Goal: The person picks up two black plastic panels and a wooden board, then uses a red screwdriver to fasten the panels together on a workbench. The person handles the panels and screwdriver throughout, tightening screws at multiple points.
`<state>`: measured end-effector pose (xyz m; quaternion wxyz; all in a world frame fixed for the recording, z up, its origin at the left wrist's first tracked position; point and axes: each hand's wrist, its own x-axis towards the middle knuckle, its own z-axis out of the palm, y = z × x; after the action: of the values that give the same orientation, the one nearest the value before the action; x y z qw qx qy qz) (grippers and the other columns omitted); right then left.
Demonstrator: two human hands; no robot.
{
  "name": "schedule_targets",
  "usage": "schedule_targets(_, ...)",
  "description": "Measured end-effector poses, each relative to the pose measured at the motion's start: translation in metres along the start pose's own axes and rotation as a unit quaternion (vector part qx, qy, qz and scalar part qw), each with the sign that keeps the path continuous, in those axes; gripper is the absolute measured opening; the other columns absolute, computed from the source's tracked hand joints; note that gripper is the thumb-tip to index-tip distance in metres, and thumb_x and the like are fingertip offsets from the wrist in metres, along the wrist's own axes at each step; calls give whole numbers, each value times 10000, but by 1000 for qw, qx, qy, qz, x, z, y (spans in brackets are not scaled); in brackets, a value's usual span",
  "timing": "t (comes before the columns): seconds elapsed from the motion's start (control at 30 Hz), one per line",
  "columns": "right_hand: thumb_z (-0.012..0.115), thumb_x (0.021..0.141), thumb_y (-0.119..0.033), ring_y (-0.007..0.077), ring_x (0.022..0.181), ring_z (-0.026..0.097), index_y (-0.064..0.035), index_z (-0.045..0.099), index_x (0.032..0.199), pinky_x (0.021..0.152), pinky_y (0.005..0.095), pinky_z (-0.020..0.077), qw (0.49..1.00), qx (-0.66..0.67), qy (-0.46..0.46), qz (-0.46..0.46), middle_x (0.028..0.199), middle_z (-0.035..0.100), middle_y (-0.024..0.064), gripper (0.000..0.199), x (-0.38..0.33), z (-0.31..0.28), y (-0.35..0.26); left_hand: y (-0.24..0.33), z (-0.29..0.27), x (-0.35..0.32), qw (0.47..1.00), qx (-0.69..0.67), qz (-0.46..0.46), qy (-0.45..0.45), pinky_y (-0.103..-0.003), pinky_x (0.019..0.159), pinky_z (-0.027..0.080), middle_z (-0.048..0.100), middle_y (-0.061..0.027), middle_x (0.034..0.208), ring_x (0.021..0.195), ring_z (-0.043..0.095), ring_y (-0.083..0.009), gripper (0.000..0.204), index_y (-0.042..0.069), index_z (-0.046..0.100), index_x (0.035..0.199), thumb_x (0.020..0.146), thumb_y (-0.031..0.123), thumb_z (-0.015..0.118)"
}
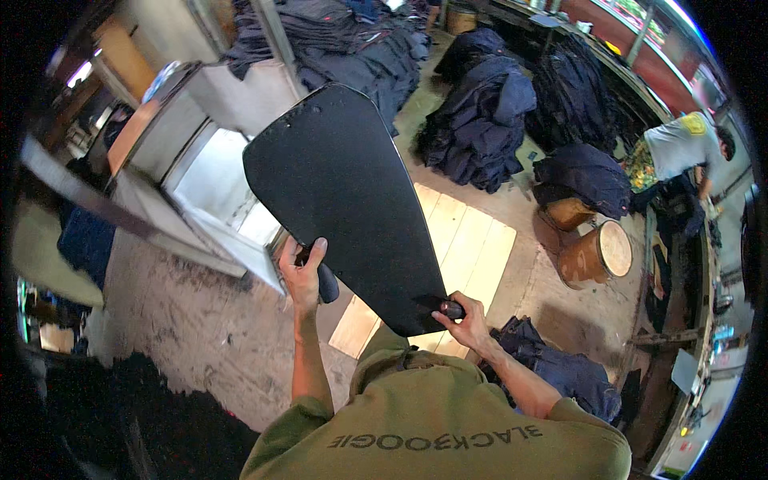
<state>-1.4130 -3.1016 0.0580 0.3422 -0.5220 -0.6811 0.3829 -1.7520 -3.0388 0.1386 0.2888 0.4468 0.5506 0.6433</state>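
A large flat black panel (336,192) with rounded corners and a tapering lower end is held up tilted in front of me. My left hand (301,272) is closed on its left edge, with the thumb up. Beside that hand a dark rounded grip-like part (327,284) sticks out from the panel's edge. At the narrow lower right end, my right hand (467,322) is wrapped round a small dark knob (452,310) on the panel. The panel's underside and some of my fingers are hidden.
Below the panel lies a pale plank platform (480,248). A whitish open-fronted bin (216,172) stands left. Dark cloth piles (480,116) fill the back, with more cloth (552,368) near my right elbow. Right are a drum-shaped stool (596,254) and a bending person (680,148).
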Motion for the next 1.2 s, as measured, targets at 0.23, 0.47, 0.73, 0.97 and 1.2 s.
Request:
schedule_targets(0.23, 882, 852, -258, 100, 746, 610, -16, 700, 1021, 682, 313, 505, 997, 62, 8, 54, 795, 685, 15, 347, 194, -26, -8, -60, 63, 216, 992, -115, -40, -17, -244, 792, 460, 678, 17, 982, 840, 577, -79, 259, 3, 703, 1153, 953, 157, 763)
schedule_targets(0.47, 878, 862, -260, 90, 828, 586, -6, 709, 1094, 759, 268, 502, 976, 83, 83, 185, 878, 651, -13, 383, 322, -73, 15, -108, 150, 404, 978, -150, -140, -20, -315, 1011, 453, 644, -122, 1284, 1115, 606, -185, 673, -25, 583, 1371, 892, 373, 838)
schedule_targets(0.73, 877, 849, -186, 85, 847, 622, 9, 715, 1120, 764, 267, 526, 969, 106, 123, 185, 911, 707, 20, 371, 478, -137, 111, -162, 293, 548, 947, -251, -198, -19, -320, 920, 505, 699, -39, 1109, 1006, 639, -154, 320, 22, 683, 1197, 939, 181, 787)
schedule_targets(0.97, 881, 838, -188, 157, 916, 694, -19, 727, 1105, 839, 318, 546, 992, 43, 90, 72, 959, 737, 78, 351, 664, -232, 154, -148, 375, 655, 964, -244, -97, -42, -380, 890, 562, 685, -77, 1198, 1035, 665, -224, 398, 36, 628, 1302, 977, 233, 743)
schedule_targets(1.2, 851, 856, -238, 205, 897, 745, -31, 742, 1077, 829, 353, 563, 999, 43, 10, 15, 956, 770, 106, 321, 855, -315, 166, -136, 460, 740, 950, -284, -98, 86, -430, 878, 605, 665, -113, 1263, 1052, 685, -288, 493, 88, 560, 1387, 968, 279, 738)
